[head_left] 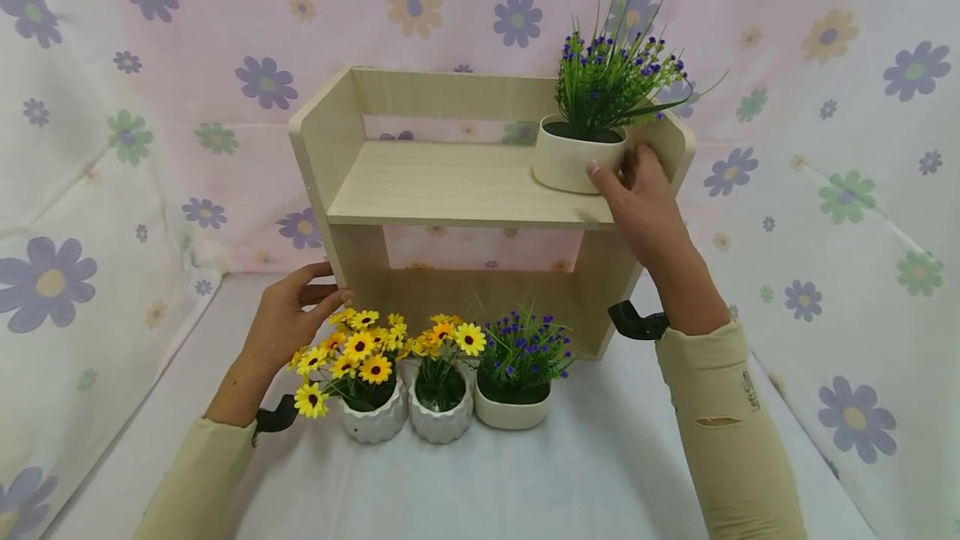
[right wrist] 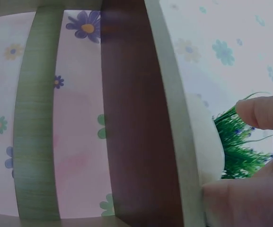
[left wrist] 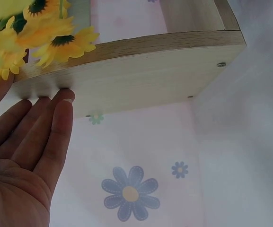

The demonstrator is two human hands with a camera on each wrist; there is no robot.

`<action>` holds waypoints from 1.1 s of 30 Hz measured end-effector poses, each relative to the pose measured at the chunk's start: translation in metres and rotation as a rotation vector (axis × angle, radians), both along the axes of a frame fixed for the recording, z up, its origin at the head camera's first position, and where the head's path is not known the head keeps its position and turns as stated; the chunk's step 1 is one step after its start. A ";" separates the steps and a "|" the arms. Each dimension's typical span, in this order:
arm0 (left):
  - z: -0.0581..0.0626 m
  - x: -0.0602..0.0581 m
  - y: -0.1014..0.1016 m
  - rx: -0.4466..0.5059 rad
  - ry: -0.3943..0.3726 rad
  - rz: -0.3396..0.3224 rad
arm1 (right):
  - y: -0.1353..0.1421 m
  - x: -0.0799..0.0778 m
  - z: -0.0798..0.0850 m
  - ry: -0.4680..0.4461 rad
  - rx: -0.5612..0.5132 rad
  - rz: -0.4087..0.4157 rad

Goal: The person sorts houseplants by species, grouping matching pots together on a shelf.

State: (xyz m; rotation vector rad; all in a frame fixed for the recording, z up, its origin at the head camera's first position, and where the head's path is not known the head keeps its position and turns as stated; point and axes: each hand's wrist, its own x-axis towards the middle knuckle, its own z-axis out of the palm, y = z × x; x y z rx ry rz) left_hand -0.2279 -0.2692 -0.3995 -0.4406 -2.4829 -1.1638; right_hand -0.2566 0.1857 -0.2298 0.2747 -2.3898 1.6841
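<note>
From here, both forearms [head_left: 731,432] reach away from the near side. The left hand [head_left: 288,319] is lower and nearer, fingers [left wrist: 62,118] extended; the right hand [head_left: 641,211] is higher and farther, gripping between thumb [head_left: 606,180] and fingers.

Potted plant [head_left: 596,102] on upper shelf [head_left: 435,182], toward right end; flowerpots [head_left: 441,419] in row before shelf unit [head_left: 360,252].

Cream pot [head_left: 576,163], purple flowers [head_left: 596,61], white pots [head_left: 442,422], yellow blooms [head_left: 360,346], beige shelf [head_left: 442,177], pastel flower-print backdrop [head_left: 337,7]
</note>
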 end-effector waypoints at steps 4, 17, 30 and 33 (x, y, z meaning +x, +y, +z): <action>0.001 0.001 0.003 0.002 -0.013 0.003 | 0.003 0.012 -0.007 0.055 -0.005 0.030; 0.003 0.001 0.004 0.014 -0.020 0.004 | 0.005 0.061 -0.048 0.340 -0.021 -0.016; 0.002 0.000 0.003 -0.003 -0.007 0.007 | 0.022 0.061 -0.144 0.678 -0.335 -0.002; 0.002 0.000 0.004 0.002 -0.008 0.012 | 0.028 0.059 -0.165 0.635 -0.278 0.003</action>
